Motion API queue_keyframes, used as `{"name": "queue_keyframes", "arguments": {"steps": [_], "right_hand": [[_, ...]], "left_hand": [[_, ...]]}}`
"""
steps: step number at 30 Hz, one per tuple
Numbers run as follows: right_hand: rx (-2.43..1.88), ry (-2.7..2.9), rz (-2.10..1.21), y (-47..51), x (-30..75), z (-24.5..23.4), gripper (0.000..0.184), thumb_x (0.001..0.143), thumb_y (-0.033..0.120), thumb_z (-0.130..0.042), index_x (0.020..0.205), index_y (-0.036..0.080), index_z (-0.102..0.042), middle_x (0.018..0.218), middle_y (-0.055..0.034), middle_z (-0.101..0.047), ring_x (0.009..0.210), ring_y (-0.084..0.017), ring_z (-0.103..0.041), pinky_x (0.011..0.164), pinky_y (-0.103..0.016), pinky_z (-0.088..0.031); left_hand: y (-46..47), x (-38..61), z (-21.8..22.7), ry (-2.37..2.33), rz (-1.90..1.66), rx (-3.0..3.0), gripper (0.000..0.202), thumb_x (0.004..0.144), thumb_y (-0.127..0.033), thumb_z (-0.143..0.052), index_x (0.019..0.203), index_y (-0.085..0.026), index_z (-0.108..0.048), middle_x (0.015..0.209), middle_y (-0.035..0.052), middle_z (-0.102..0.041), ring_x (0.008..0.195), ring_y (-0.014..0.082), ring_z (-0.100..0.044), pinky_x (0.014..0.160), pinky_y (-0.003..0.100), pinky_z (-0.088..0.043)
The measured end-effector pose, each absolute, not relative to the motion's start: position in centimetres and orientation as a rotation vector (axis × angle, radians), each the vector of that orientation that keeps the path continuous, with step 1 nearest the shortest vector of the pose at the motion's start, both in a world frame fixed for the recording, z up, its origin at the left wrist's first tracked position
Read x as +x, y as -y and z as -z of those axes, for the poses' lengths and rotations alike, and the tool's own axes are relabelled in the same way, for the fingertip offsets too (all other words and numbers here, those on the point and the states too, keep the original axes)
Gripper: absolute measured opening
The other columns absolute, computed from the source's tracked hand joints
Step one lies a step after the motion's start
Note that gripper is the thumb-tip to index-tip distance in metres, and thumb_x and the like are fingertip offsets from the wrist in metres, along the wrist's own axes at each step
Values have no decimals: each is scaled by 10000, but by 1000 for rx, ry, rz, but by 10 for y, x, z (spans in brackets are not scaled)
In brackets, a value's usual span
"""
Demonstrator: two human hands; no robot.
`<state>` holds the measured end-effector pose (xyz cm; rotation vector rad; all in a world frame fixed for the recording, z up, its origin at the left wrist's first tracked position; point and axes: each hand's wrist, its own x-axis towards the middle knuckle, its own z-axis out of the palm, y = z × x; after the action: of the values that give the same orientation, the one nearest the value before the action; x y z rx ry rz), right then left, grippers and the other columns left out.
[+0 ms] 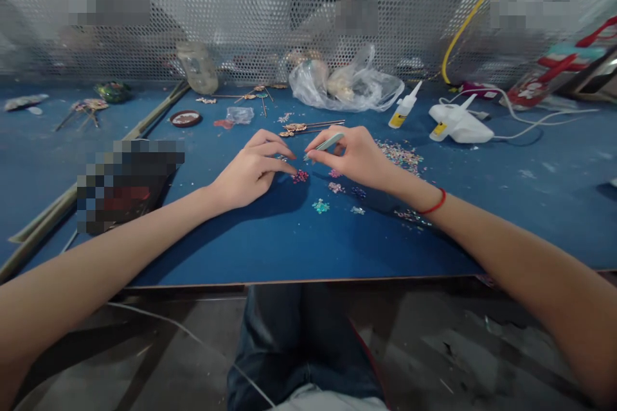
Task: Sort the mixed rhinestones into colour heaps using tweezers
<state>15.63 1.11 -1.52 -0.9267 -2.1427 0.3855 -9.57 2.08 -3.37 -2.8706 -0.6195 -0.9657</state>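
Mid-bench, pale green tweezers pinched between thumb and fingers of the right hand, left hand with fingers apart, tips just beside pink rhinestones; the danger: one careless fingertip brush scattering loose gems across the blue workbench.

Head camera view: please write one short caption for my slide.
Right hand holding pale green tweezers beside the left hand, above small rhinestones scattered on a blue workbench.

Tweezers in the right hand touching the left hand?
Apart. The head view shows a strip of blue table between the tip of the pale green tweezers, pinched in the right hand, and the fingertips of the left hand.
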Motion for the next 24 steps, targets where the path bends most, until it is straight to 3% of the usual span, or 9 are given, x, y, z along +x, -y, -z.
{"name": "queue_keyframes", "arguments": {"steps": [5, 10, 14, 19, 24], "right_hand": [[-1020, 2067, -316, -26, 172, 9, 144, 923, 280, -701, 855, 166, -757, 829, -49, -767, 669, -138, -608, 697, -307, -470], [-1139, 1957, -248, -50, 199, 5, 184, 928, 291, -668, 808, 174, -743, 762, -45, -761, 662, -171, -658, 732, -342, -531], [-1210, 1838, -177, -69, 220, 4, 241, 913, 303, -654, 724, 173, -729, 854, -76, -791, 729, -203, -703, 778, -363, -561], [-1269, 1784, -134, -72, 229, 0, 186, 934, 286, -646, 858, 157, -756, 760, -81, -779, 715, -227, -718, 813, -381, -572], [-1348, 1805, -77, -50, 236, 2, 210, 946, 275, -620, 842, 160, -761, 861, -87, -802, 824, -226, -742, 870, -340, -553]], "left_hand": [[-20, -96, 34, 743, 718, -2973, 686, 842, 87, -360, 1250, -297, -755, 1319, 44, -679, 1282, 262, -450, 1123, 551, -452], [-20, -98, 36, 828, 571, -2962, 757, 823, 101, -308, 1238, -341, -760, 1497, 23, -563, 1333, 283, -396, 1126, 578, -413], [-18, -98, 35, 903, 499, -2955, 805, 825, 92, -304, 1395, -355, -655, 1546, 19, -529, 1371, 278, -361, 1161, 569, -362], [-15, -97, 32, 1014, 403, -2953, 779, 830, 55, -326, 1398, -367, -652, 1537, 40, -543, 1363, 325, -371, 1107, 612, -358], [-12, -94, 28, 993, 435, -2962, 852, 792, 59, -334, 1515, -348, -528, 1526, 48, -547, 1353, 289, -369, 1173, 584, -303]]}}
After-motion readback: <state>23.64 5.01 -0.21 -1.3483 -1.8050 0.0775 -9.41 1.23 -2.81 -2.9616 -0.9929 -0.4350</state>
